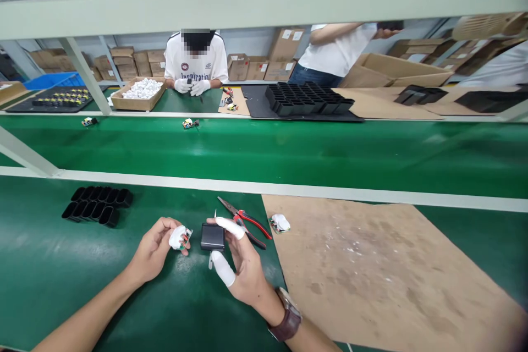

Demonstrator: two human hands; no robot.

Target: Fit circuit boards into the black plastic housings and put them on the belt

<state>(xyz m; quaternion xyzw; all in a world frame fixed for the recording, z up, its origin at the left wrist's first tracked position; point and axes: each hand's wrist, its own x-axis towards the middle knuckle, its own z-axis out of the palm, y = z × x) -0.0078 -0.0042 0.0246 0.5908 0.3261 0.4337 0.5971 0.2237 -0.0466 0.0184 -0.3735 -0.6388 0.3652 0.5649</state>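
Note:
My left hand [159, 245] is closed on a small circuit board [180, 237] with a white blob over its parts, held between thumb and fingers. Just to its right, my right hand [243, 264] grips a black plastic casing [213, 236] between thumb and forefinger, both wearing white finger cots. The board and the casing are apart. A thin pale tool [210, 261] shows above and below the casing; its middle is hidden, and I cannot tell whether it is held. Beyond my right hand lie red-handled long-nose pliers [243, 220]. Another white-topped circuit board [280, 223] rests on the cardboard's edge.
Black casings [97, 206] stand in rows at left. A stained cardboard sheet [350, 269] covers the right of the bench. Beyond a white rail [247, 187] runs a green belt [289, 148] carrying two boards. Across it, a gloved co-worker [196, 66] sits beside a box of white pieces [138, 93].

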